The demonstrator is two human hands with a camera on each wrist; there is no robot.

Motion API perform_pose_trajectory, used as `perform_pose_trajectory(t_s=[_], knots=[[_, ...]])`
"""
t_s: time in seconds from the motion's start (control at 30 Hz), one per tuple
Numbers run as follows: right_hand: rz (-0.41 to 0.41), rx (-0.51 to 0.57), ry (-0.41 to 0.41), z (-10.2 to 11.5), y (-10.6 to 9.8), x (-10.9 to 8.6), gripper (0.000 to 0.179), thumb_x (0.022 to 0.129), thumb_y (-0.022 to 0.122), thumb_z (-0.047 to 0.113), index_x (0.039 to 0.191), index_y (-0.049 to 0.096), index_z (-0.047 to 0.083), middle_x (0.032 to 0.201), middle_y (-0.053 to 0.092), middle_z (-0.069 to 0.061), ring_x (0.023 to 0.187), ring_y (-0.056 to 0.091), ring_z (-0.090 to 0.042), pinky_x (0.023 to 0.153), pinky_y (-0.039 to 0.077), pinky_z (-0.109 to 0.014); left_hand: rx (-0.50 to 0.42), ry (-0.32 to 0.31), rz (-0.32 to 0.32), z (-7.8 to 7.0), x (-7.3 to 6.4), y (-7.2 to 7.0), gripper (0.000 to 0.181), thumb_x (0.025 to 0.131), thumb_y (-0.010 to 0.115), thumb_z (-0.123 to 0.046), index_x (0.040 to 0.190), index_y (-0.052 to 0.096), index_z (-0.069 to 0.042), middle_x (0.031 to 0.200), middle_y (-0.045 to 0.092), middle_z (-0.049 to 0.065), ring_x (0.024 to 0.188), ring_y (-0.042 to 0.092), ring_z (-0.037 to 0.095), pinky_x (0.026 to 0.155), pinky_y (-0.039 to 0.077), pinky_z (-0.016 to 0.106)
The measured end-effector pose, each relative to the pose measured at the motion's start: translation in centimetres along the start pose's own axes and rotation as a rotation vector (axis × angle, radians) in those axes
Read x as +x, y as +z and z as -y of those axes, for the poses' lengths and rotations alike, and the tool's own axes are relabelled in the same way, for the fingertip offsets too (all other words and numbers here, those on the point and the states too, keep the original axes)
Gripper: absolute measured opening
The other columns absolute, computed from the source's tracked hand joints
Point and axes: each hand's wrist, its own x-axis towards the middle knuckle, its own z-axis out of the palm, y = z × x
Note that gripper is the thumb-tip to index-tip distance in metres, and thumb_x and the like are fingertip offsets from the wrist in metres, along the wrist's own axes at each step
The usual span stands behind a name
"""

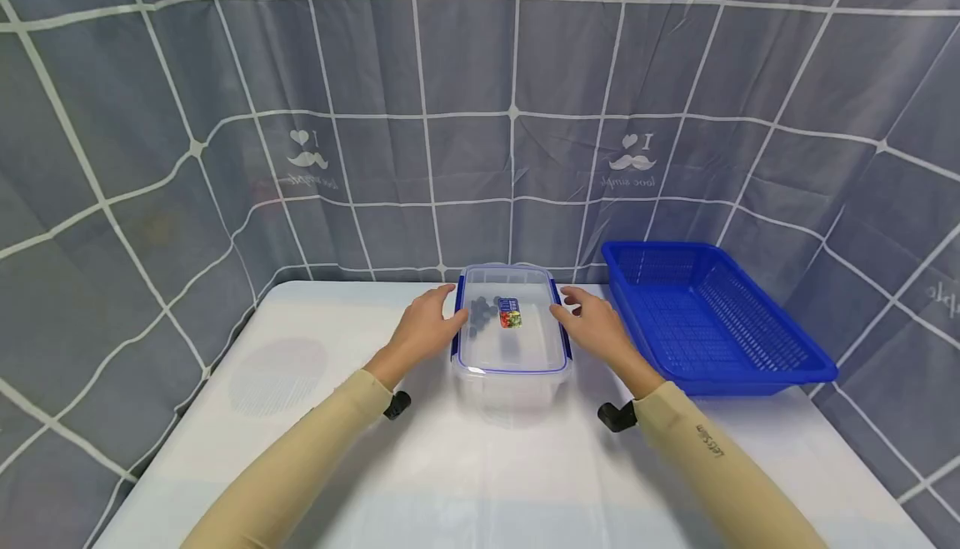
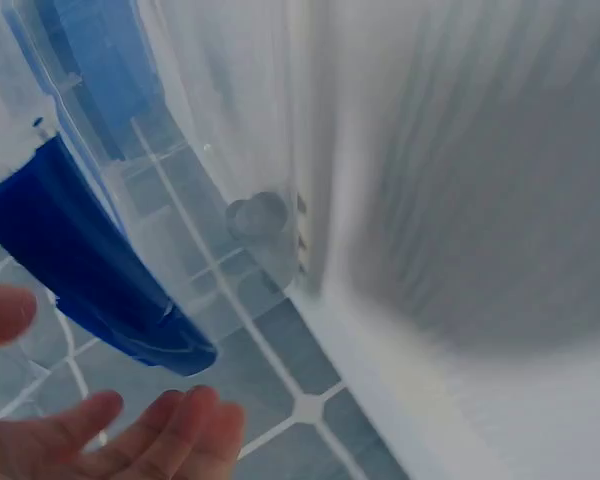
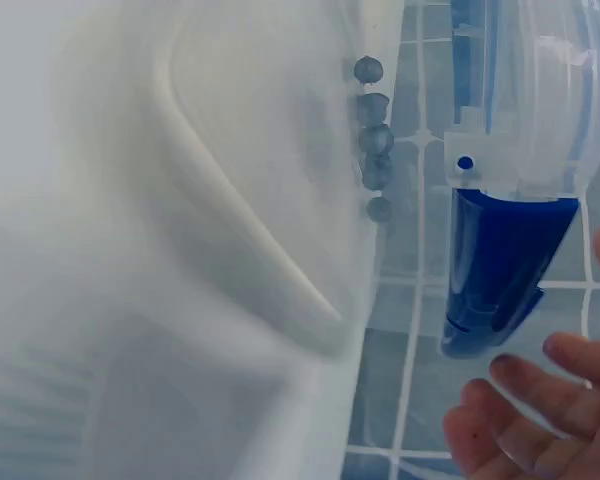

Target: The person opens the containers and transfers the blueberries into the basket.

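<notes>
A clear plastic food container (image 1: 512, 391) sits on the table, its transparent lid (image 1: 487, 353) on top. The lid has a blue seal line and a small colourful label (image 1: 510, 313). Dark blue latches (image 2: 90, 260) run along both sides. Several small round grey-blue things (image 3: 376, 140) show through the wall; their kind is unclear. My left hand (image 1: 423, 324) is at the left side, fingers loosely bent by that latch, holding nothing. On the other side my right hand (image 1: 596, 328) reaches toward the right latch (image 3: 500, 270), its fingertips (image 3: 510, 370) slightly apart from it.
A blue perforated plastic basket (image 1: 693, 316) stands right of the container, near my right forearm. The white table (image 1: 315, 399) meets a grey curtain (image 1: 465, 157) with white grid lines at the back and sides. Black wrist cameras (image 1: 617, 416) hang under both sleeves.
</notes>
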Motion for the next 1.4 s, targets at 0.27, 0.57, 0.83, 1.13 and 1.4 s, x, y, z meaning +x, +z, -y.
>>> perform_pose_trajectory(t_s=[0.27, 0.57, 0.83, 1.13, 1.4], knots=[[-0.001, 0.106, 0.145, -0.2, 1.2, 1.0, 0.059, 0.100, 0.056, 0.040, 0.148, 0.049, 0.006, 0.129, 0.065, -0.021, 0.117, 0.061, -0.038, 0.095, 0.049, -0.052, -0.146, -0.134, -0.068, 0.6, 1.1, 1.3, 0.059, 0.099, 0.053, -0.039, 0.148, 0.047, -0.006, 0.118, 0.070, 0.015, 0.103, 0.068, 0.029, 0.089, 0.053, 0.048], [0.038, 0.159, 0.193, -0.3, 3.4, 1.6, 0.075, 0.098, 0.055, 0.049, 0.160, 0.029, 0.015, 0.133, 0.060, -0.022, 0.115, 0.062, -0.038, 0.096, 0.049, -0.053, -0.197, -0.168, -0.086, 0.6, 1.6, 3.3, 0.056, 0.103, 0.045, -0.039, 0.153, 0.043, -0.014, 0.125, 0.068, 0.017, 0.098, 0.070, 0.030, 0.082, 0.057, 0.044], [0.006, 0.168, 0.154, -0.5, 4.0, 1.7, 0.065, 0.100, 0.052, 0.044, 0.159, 0.034, 0.024, 0.154, 0.046, -0.019, 0.137, 0.047, -0.043, 0.109, 0.038, -0.060, -0.135, -0.078, -0.090, 0.5, 2.0, 3.6, 0.047, 0.107, 0.040, -0.032, 0.153, 0.046, -0.024, 0.101, 0.070, 0.018, 0.061, 0.056, 0.020, 0.061, 0.047, 0.038], [-0.003, 0.203, 0.116, -0.9, 4.5, 1.3, 0.057, 0.102, 0.049, 0.044, 0.156, 0.041, 0.026, 0.158, 0.042, -0.013, 0.143, 0.040, -0.040, 0.113, 0.035, -0.059, -0.096, -0.012, -0.059, 0.5, 2.0, 3.9, 0.042, 0.109, 0.038, -0.026, 0.147, 0.054, -0.020, 0.069, 0.044, 0.004, 0.068, 0.049, 0.020, 0.073, 0.044, 0.038], [-0.018, 0.242, 0.113, -1.2, 4.5, 1.6, 0.053, 0.104, 0.046, 0.041, 0.155, 0.042, 0.029, 0.159, 0.041, -0.011, 0.142, 0.041, -0.040, 0.110, 0.038, -0.058, -0.142, -0.003, -0.091, 0.4, 2.1, 3.7, 0.043, 0.108, 0.036, -0.017, 0.147, 0.054, -0.018, 0.082, 0.058, 0.013, 0.056, 0.040, 0.017, 0.064, 0.041, 0.033]])
